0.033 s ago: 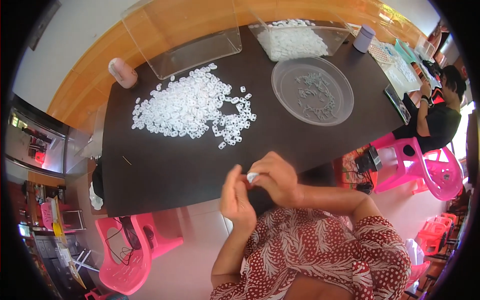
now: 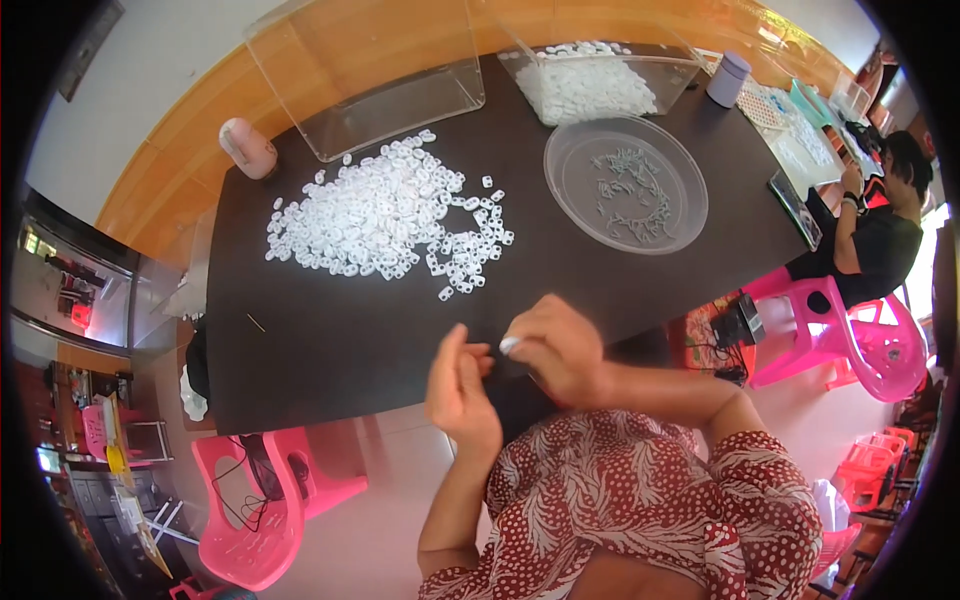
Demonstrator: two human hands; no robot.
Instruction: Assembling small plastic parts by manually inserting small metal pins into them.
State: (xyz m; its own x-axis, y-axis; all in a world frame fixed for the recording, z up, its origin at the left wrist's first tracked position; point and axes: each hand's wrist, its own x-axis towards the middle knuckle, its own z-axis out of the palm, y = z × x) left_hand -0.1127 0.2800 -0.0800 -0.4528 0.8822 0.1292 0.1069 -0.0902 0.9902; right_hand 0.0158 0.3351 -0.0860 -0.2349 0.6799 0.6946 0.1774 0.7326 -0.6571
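Observation:
My right hand (image 2: 562, 350) is in front of the table's near edge, pinching a small white plastic piece (image 2: 508, 345) between thumb and fingertips. My left hand (image 2: 462, 395) is just to its left, a small gap away, fingers partly stretched and apart, with nothing visible in it. Beyond my hands, a heap of small white oval plastic pieces (image 2: 365, 210) with holes lies on the dark table (image 2: 330, 340). A smaller cluster of the same pieces (image 2: 468, 262) spreads at its right side. A round clear tray (image 2: 575, 215) at the right holds many small grey metal parts (image 2: 638, 175).
An upright clear bin (image 2: 400, 115) and another bin filled with white pieces (image 2: 590, 85) line the back. A pink bottle (image 2: 248, 148), a lilac jar (image 2: 729, 80) and a phone (image 2: 795, 210) lie around the edges. A co-worker (image 2: 890, 220) sits at right; a pink chair (image 2: 260, 530) stands at left.
My hands have drawn apart: the left has moved a little left and down, the right slightly up and right, keeping the white piece in its pinch.

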